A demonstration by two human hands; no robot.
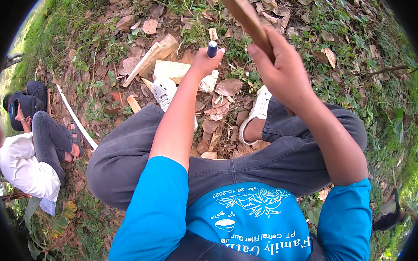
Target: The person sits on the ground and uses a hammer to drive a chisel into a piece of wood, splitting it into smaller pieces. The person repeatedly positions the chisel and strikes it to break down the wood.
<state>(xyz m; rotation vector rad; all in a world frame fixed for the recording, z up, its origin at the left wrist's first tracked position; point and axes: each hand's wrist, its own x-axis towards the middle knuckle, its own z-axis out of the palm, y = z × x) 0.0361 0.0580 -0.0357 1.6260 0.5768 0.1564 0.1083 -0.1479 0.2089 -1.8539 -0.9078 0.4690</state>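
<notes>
My left hand [202, 64] is closed round a dark blue handle [212, 50] with a pale metal cap, like a chisel's; its lower end is hidden by the fist. Just under that hand lies a pale split piece of wood [166, 70], with a cut end to the right of my wrist. My right hand [283, 66] grips the wooden shaft of a hammer [245, 16], raised to the right of and above the blue handle. The hammer's dark head shows only in part at the top edge.
A thick wood block [152, 58] lies beyond my left shoe [163, 93], with wood chips and dry leaves around. My right shoe [260, 105] stands opposite. At far left another person [26, 157] sits beside a dark bag [33, 101] and a long white strip [75, 115].
</notes>
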